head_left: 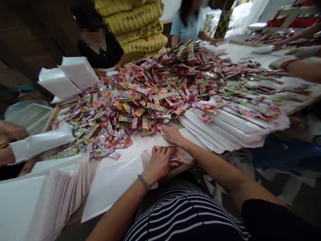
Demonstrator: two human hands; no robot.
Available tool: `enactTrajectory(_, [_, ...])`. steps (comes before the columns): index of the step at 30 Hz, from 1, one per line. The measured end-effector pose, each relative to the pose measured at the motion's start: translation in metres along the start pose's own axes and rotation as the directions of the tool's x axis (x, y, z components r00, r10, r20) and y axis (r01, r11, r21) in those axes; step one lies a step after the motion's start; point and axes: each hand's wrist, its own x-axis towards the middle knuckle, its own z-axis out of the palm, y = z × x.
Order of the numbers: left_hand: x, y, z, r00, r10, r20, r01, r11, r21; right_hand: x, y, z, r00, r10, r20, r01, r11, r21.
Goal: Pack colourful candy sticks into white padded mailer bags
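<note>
A large heap of small colourful packets covers the middle of the white table. My left hand, with a beaded bracelet at the wrist, is curled over several packets at the near table edge. Its fingers wrap round them. To its right, my right hand reaches to the near edge of the heap, its fingers bent down at the packets. What those fingertips hold, if anything, is too small to tell. A flat white envelope lies just left of my left hand.
Fanned white envelopes lie right of the heap, with another stack at the near left. More envelopes stand back left. Other people work around the table; one person's hands hold a white envelope at left. Yellow sacks rise behind.
</note>
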Motion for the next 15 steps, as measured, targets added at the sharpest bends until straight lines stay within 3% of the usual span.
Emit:
enactTrajectory(5, [-0.010, -0.008, -0.004, 0.998, -0.007, 0.057, 0.010, 0.999, -0.038, -0.019, 0.036, 0.002, 0.987, -0.149, 0.058, 0.138, 0.976, 0.167])
enactTrajectory(8, [-0.010, -0.010, -0.006, 0.997, 0.018, 0.072, -0.015, 0.999, -0.045, -0.031, 0.048, 0.005, 0.976, -0.215, 0.028, 0.201, 0.947, 0.250])
enactTrajectory(15, [-0.007, -0.008, -0.002, 0.997, 0.065, 0.039, -0.065, 0.998, -0.003, -0.032, 0.046, 0.014, 0.945, -0.296, -0.137, 0.313, 0.942, 0.125])
